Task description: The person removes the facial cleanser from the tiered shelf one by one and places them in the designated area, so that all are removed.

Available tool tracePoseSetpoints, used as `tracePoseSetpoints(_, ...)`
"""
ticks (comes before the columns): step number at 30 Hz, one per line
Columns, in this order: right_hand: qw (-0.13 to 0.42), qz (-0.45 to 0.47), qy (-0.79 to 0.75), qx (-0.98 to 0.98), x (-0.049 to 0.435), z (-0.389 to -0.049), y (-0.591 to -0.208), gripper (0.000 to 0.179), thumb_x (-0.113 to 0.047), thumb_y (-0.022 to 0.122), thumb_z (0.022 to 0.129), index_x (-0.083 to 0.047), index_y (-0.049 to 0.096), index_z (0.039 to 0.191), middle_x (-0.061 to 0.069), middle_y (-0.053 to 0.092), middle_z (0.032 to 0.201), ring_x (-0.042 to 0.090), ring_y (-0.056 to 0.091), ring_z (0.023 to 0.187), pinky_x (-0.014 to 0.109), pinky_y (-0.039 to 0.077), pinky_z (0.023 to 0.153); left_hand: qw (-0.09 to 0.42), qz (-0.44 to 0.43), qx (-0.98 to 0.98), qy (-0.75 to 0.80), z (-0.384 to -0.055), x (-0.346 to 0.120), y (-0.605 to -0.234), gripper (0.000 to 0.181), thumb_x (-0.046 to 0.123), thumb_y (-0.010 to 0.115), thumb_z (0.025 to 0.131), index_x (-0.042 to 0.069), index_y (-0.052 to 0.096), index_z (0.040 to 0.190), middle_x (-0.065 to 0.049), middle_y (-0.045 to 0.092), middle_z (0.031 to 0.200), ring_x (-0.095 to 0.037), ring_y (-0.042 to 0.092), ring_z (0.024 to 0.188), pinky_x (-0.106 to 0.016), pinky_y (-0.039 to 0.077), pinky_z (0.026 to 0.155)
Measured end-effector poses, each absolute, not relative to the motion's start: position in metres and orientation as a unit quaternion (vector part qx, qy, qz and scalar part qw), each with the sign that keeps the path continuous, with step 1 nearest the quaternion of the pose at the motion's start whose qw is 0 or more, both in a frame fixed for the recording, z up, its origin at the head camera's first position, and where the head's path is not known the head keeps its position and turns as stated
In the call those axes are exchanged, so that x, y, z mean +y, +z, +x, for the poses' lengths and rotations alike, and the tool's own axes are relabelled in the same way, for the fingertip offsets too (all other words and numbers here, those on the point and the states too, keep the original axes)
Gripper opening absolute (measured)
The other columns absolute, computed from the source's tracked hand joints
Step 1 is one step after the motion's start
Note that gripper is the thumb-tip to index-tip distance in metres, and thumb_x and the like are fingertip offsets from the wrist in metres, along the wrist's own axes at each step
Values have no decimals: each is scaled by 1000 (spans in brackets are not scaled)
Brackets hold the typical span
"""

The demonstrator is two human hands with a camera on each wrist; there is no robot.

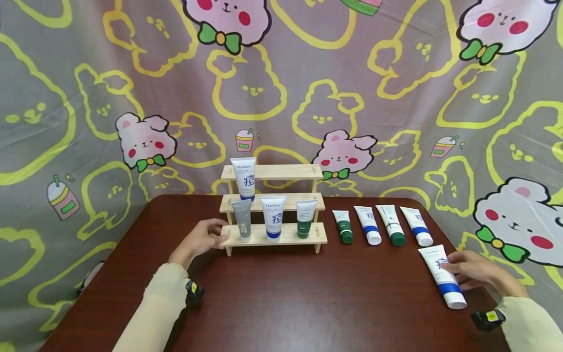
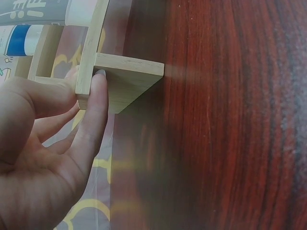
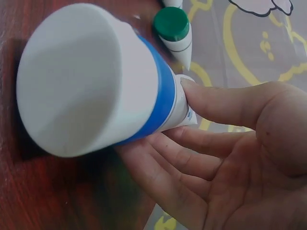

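Observation:
My left hand (image 1: 203, 240) pinches the left end of the lowest board of a three-tier wooden display rack (image 1: 281, 228). In the left wrist view, thumb and fingers lie on either side of the board edge (image 2: 88, 57). On that board stand a grey tube (image 1: 243, 220), a white tube with a blue band (image 1: 273, 215) and a white-and-green tube (image 1: 304, 220). Another white-and-blue tube (image 1: 244, 177) stands on the middle board. At the table's right, my right hand (image 1: 477, 271) holds a white squeeze tube with a blue band (image 1: 441, 274), its white cap (image 3: 69, 81) facing the right wrist camera.
Right of the rack several tubes lie on the dark red wooden table (image 1: 316, 298): a small green-and-white one (image 1: 343, 226), a white-and-blue one (image 1: 367, 224), a white one with green cap (image 1: 390, 224) and another white-and-blue one (image 1: 417, 225). A cartoon-print curtain (image 1: 281, 137) hangs behind.

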State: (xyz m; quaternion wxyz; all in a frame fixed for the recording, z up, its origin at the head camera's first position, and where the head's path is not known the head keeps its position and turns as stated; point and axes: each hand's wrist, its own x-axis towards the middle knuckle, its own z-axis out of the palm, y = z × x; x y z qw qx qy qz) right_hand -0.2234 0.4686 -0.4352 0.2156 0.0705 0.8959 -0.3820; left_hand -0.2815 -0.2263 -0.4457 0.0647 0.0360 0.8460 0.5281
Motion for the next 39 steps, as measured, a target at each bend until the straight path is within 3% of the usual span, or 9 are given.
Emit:
tracePoseSetpoints(12, 217, 78, -388, 892, 474, -225, -432, 86, -29, 69, 97, 22, 17, 143, 27, 60, 108, 28, 64, 88, 47, 60, 75, 66, 24, 849, 524, -279, -228, -445, 43, -3, 72, 90, -5, 57, 130, -22, 60, 107, -25, 64, 78, -41, 61, 72)
tracePoseSetpoints(19, 222, 66, -365, 902, 473, -226, -434, 87, -30, 71, 94, 23, 21, 142, 27, 58, 108, 26, 61, 88, 47, 60, 74, 67, 25, 843, 533, -278, -228, -447, 43, -5, 71, 90, -6, 56, 130, -22, 59, 106, -25, 65, 78, -40, 62, 71)
tracePoseSetpoints(25, 230, 67, -351, 905, 471, -224, -435, 86, -33, 70, 95, 22, 24, 142, 35, 53, 112, 29, 60, 90, 49, 60, 74, 64, 33, 840, 537, -279, -227, -448, 43, -7, 71, 89, -7, 56, 130, -22, 58, 106, -25, 64, 78, -41, 62, 71)
tracePoseSetpoints(39, 231, 78, -354, 903, 469, -223, -434, 84, -33, 68, 96, 24, 24, 140, 25, 59, 105, 31, 62, 90, 50, 60, 74, 59, 38, 843, 533, -282, -227, -447, 42, -9, 70, 89, -8, 56, 129, -22, 59, 104, -25, 64, 77, -40, 62, 69)
